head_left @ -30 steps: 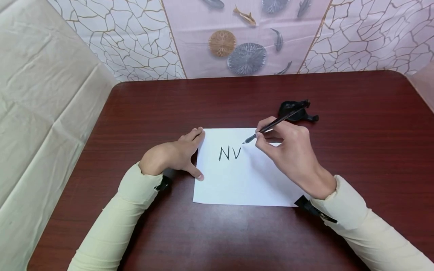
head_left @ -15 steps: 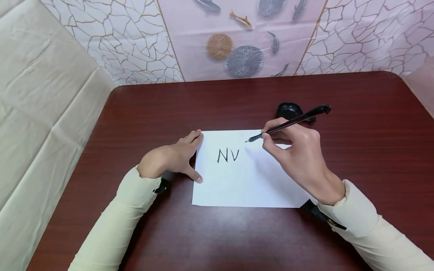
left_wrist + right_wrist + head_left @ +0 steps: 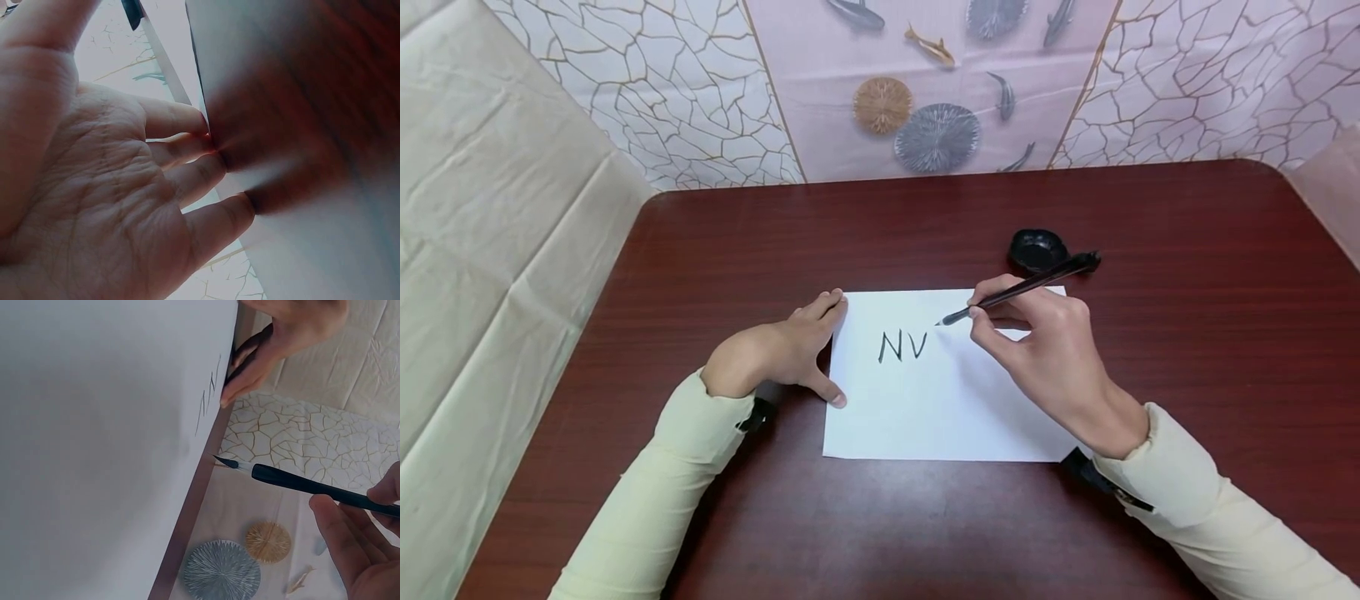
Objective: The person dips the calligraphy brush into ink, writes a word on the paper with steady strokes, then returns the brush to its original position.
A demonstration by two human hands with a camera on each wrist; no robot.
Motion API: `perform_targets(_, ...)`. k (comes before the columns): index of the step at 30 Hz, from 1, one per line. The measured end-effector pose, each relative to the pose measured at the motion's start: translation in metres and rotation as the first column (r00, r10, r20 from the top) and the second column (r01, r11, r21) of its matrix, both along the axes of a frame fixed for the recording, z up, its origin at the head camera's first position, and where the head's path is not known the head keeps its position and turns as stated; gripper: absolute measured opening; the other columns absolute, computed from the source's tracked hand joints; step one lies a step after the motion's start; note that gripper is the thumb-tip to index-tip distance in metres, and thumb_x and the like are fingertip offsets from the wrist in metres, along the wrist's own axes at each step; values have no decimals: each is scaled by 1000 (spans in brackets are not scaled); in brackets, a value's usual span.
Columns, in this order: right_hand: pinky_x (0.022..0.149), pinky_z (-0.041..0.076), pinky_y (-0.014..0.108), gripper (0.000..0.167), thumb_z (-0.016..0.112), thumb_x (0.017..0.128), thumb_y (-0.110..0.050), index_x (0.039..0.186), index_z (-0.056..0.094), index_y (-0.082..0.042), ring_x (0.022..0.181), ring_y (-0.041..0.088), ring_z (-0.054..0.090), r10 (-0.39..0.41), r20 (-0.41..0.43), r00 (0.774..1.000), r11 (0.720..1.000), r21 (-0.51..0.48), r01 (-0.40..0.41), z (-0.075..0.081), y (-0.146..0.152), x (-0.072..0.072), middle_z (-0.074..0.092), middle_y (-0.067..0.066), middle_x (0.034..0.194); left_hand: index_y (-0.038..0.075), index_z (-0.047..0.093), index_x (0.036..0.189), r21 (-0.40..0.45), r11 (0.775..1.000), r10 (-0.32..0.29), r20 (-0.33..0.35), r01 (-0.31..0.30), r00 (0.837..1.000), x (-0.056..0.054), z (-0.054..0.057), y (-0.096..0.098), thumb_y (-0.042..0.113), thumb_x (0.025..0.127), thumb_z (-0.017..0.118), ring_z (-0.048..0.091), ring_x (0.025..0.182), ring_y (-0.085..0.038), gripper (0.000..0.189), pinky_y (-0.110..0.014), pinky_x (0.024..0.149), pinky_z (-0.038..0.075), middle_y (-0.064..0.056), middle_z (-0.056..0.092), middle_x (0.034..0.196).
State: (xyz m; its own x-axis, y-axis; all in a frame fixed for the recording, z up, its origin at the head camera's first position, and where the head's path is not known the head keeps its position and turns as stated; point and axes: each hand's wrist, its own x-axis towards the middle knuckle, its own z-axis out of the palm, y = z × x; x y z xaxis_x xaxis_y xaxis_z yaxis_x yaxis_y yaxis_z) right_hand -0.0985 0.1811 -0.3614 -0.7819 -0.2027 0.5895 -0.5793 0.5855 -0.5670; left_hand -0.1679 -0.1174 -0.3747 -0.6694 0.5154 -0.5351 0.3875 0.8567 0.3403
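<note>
Right hand [image 3: 1048, 350] round a dark brush [image 3: 300, 482] — left hand [image 3: 778, 348] wide at the edge of white paper [image 3: 917, 417]

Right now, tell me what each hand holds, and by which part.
The right hand pinches the calligraphy brush by its lower handle; the left hand grips nothing.

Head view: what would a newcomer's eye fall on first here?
Probably the white sheet, bright against the dark reddish table, with black letters N and V in its upper left part. Next comes the dark brush pinched in the right hand, its tip just right of the V. Beyond the table, the backdrop printed with fish and round shapes may also catch attention.
</note>
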Motion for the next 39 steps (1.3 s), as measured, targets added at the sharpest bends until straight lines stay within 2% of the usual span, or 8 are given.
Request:
perform_targets(5, 82, 56, 13, 21, 72, 86, 13, 101, 73, -2, 86, 14, 77, 15, 12, 1000, 1000, 2, -15, -4, -3, 0, 74, 3, 92, 1, -6, 168, 8, 1000, -4, -5, 4, 1000, 0, 0, -1, 47, 80, 93, -7, 163, -33, 140, -53, 130, 12, -16, -12, 176)
perform_targets(14, 82, 56, 12, 22, 72, 85, 14, 100, 73, -2, 85, 14, 78, 24, -5, 1000, 999, 33, -24, -9, -4, -1, 74, 4, 93, 2, -8, 168, -7, 1000, -7, 2, 7, 1000, -1, 0, -1, 48, 81, 92, -8, 163, -32, 140, -51, 131, 11, -15, -13, 176)
perform_targets(20, 83, 55, 11, 21, 70, 86, 15, 98, 72, -2, 87, 14, 78, 30, 25, 999, 999, 29, -31, -10, -5, -2, 74, 4, 93, 2, -9, 167, -14, 1000, -9, 5, 9, 1000, -1, 1, 0, 49, 81, 91, -9, 163, -30, 141, -51, 131, 10, -14, -15, 176)
perform_targets(29, 79, 56, 12, 20, 69, 84, 13, 94, 70, -4, 85, 14, 78, 36, 90, 995, 999, 22, -38, -7, -7, 3, 74, 2, 90, 4, -9, 168, -12, 1000, 5, 16, -5, 1000, -1, 0, -1, 48, 82, 91, -10, 163, -31, 140, -52, 130, 12, -13, -15, 176)
perform_targets(39, 75, 58, 15, 18, 69, 85, 11, 95, 70, -5, 80, 12, 77, 50, 116, 992, 996, 65, -58, -1, -9, 9, 74, 1, 86, 6, -10, 168, -25, 1000, 6, 19, -6, 1000, -2, 0, -1, 49, 82, 91, -9, 163, -31, 140, -52, 130, 13, -12, -17, 176)
